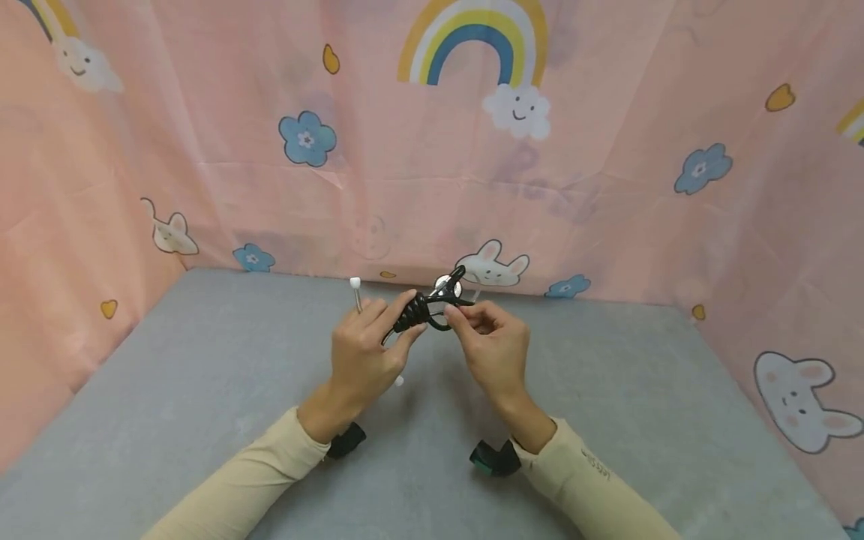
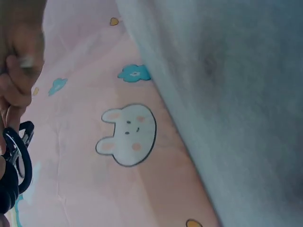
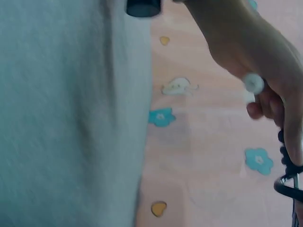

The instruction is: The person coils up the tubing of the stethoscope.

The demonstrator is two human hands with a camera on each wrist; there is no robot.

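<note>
A stethoscope is held up over the table between both hands. Its black tubing [image 1: 410, 313] is wound in several turns round the metal ear tubes. My left hand [image 1: 364, 349] grips this coil between thumb and fingers. One white ear tip [image 1: 355, 283] sticks up behind that hand; the other ear tip [image 3: 254, 83] shows below it. My right hand [image 1: 499, 345] pinches the tubing near the round silver chest piece [image 1: 448, 286]. A loop of tubing [image 2: 27, 163] bends out from the coil in the left wrist view.
The grey table [image 1: 256, 420] spreads under both forearms. A pink curtain [image 1: 607, 150] with rainbows, flowers and rabbits hangs behind it and along both sides. Dark camera mounts [image 1: 496, 457] sit at the wrists.
</note>
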